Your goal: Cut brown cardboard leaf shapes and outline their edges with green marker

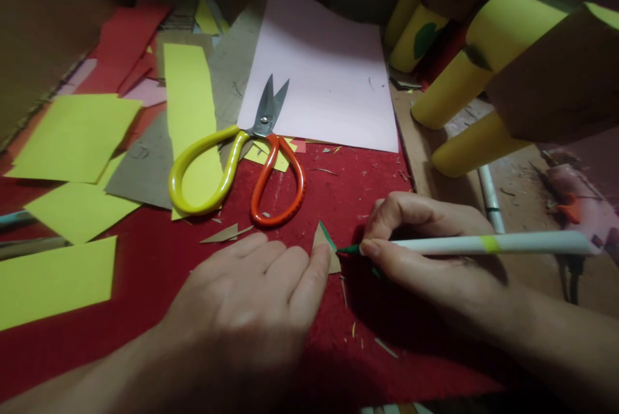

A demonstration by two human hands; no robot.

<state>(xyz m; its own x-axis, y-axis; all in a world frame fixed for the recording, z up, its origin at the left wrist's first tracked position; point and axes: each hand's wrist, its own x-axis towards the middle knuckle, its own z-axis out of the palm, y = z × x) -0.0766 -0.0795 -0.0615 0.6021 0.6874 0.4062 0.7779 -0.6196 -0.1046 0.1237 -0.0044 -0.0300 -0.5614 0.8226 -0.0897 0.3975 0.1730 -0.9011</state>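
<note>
My right hand (425, 246) pinches a white felt-tip marker (445, 245) with a green tip. That tip meets the right edge of a small cardboard triangle (333, 264), where a green line runs down from the peak. With its fingers curled, my left hand (251, 304) holds the triangle down on the red surface (358, 188) under one fingertip. Beyond the left hand lie scissors (265, 120) with one yellow and one orange handle, blades apart. A thin cardboard scrap (225, 233) is just past the left knuckles.
Yellow paper pieces (72, 137), red paper (123, 46) and grey card lie at left. A pale pink sheet (324, 66) is at the back. Yellow tubes (464, 149) under brown boxes stand at right, near another marker (491, 198) and a pink glue gun (570, 195).
</note>
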